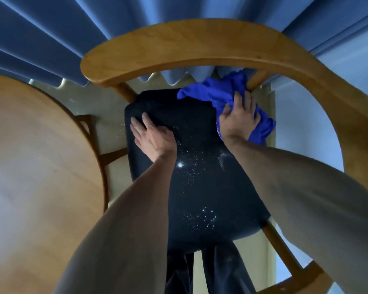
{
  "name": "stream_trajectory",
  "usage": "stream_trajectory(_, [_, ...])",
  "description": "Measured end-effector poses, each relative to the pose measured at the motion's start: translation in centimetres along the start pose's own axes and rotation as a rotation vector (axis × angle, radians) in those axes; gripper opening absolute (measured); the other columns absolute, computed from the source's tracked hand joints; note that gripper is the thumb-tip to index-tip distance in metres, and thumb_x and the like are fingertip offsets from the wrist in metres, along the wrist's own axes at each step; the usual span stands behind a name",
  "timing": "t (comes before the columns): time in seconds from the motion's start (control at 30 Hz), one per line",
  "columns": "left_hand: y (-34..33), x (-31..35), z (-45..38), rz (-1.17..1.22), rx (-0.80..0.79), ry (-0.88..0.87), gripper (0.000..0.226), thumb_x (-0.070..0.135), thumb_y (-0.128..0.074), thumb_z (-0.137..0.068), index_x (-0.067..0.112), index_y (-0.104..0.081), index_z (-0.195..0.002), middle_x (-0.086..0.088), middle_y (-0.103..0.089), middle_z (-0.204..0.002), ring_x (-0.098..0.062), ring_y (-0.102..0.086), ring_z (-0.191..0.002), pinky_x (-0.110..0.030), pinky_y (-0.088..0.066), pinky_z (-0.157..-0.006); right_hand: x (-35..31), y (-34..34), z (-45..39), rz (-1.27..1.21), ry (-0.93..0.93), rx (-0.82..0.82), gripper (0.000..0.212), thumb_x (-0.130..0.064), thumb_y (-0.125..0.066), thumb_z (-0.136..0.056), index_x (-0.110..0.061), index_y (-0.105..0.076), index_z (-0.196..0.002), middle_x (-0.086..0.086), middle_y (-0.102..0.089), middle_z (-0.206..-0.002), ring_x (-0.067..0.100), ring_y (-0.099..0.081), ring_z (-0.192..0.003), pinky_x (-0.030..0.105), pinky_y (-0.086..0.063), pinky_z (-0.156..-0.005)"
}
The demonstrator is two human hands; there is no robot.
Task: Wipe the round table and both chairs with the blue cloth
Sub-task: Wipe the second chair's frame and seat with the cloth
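Observation:
A wooden chair with a curved backrest and a black seat stands right below me. White crumbs or specks are scattered over the middle and front of the seat. My right hand presses the bunched blue cloth onto the seat's far right corner, close under the backrest. My left hand lies flat on the seat's far left part, fingers spread, holding nothing. The round wooden table fills the left side of the view.
Blue curtains hang behind the chair. The chair's right armrest curves round on the right. My dark trouser legs show at the seat's front edge. Pale floor lies between table and chair.

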State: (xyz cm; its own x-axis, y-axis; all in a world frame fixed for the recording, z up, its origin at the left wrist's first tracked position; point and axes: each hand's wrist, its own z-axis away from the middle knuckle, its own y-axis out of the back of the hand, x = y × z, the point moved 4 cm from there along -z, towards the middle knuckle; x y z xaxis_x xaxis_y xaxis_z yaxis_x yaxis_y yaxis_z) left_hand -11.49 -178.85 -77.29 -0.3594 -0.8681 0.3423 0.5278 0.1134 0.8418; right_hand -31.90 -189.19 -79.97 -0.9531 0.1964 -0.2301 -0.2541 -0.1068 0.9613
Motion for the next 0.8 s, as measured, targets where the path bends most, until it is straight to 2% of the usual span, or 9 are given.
stream_trajectory(0.1, [-0.2, 0.2, 0.4, -0.009, 0.004, -0.005, 0.057, 0.015, -0.045, -0.092, 0.021, -0.032, -0.147, -0.01, -0.01, -0.162, -0.026, -0.008, -0.149, -0.042, -0.017, -0.116, 2.4, 0.6, -0.4, -0.028, 0.089, 0.033, 0.044, -0.03, -0.045, -0.092, -0.019, -0.054, -0.133, 0.004, -0.047, -0.148, 0.027, -0.042, -0.137, 0.051, -0.048, -0.094])
stream_trajectory(0.2, [0.0, 0.1, 0.7, -0.026, 0.032, -0.011, 0.055, 0.012, -0.043, -0.091, 0.02, -0.034, -0.145, -0.011, -0.013, -0.161, -0.027, -0.011, -0.148, -0.042, -0.019, -0.115, 2.0, 0.6, 0.1, -0.048, -0.017, 0.021, 0.044, -0.027, -0.048, -0.095, -0.021, -0.05, -0.139, 0.004, -0.043, -0.151, 0.027, -0.037, -0.14, 0.048, -0.049, -0.094])
stream_trajectory(0.3, [0.4, -0.5, 0.7, -0.013, 0.084, 0.034, 0.057, 0.011, -0.044, -0.088, 0.02, -0.034, -0.143, -0.013, -0.019, -0.159, -0.028, -0.017, -0.146, -0.043, -0.023, -0.112, 1.7, 0.8, 1.0, -0.055, -0.087, 0.041, 0.047, -0.032, -0.047, -0.095, -0.025, -0.047, -0.142, 0.003, -0.041, -0.152, 0.028, -0.037, -0.14, 0.046, -0.046, -0.095])
stream_trajectory(0.43, [0.9, -1.5, 0.4, 0.0, 0.089, 0.086, 0.057, 0.012, -0.045, -0.086, 0.019, -0.035, -0.142, -0.012, -0.023, -0.157, -0.029, -0.022, -0.144, -0.045, -0.024, -0.111, 0.6, 0.5, 1.0, -0.057, -0.146, 0.009, 0.053, -0.043, -0.045, -0.091, -0.031, -0.043, -0.143, 0.005, -0.039, -0.151, 0.029, -0.036, -0.137, 0.051, -0.04, -0.096])
stream_trajectory(0.53, [0.9, -3.4, -0.3, 0.028, 0.076, 0.134, 0.057, 0.013, -0.045, -0.085, 0.018, -0.035, -0.141, -0.012, -0.029, -0.153, -0.031, -0.028, -0.139, -0.046, -0.029, -0.109, -1.1, 0.1, 1.0, -0.026, -0.194, -0.019, 0.054, -0.041, -0.045, -0.092, -0.033, -0.04, -0.145, 0.007, -0.035, -0.153, 0.03, -0.03, -0.139, 0.053, -0.035, -0.097])
stream_trajectory(0.67, [1.0, -7.1, -0.6, 0.106, 0.064, 0.228, 0.051, 0.014, -0.046, -0.089, 0.013, -0.036, -0.139, -0.014, -0.041, -0.143, -0.034, -0.041, -0.127, -0.047, -0.036, -0.103, -4.3, -0.6, 1.8, -0.01, -0.159, -0.02, 0.049, -0.04, -0.043, -0.097, -0.032, -0.04, -0.145, 0.006, -0.033, -0.155, 0.033, -0.031, -0.136, 0.052, -0.04, -0.096])
stream_trajectory(0.8, [1.2, -9.2, 0.0, 0.114, 0.077, 0.231, 0.055, 0.02, -0.044, -0.094, 0.014, -0.028, -0.147, -0.016, -0.036, -0.147, -0.035, -0.042, -0.127, -0.048, -0.039, -0.101, -10.9, -2.4, 4.2, 0.008, 0.017, -0.055, 0.047, -0.04, -0.044, -0.096, -0.033, -0.045, -0.142, 0.004, -0.038, -0.153, 0.032, -0.033, -0.136, 0.051, -0.042, -0.093])
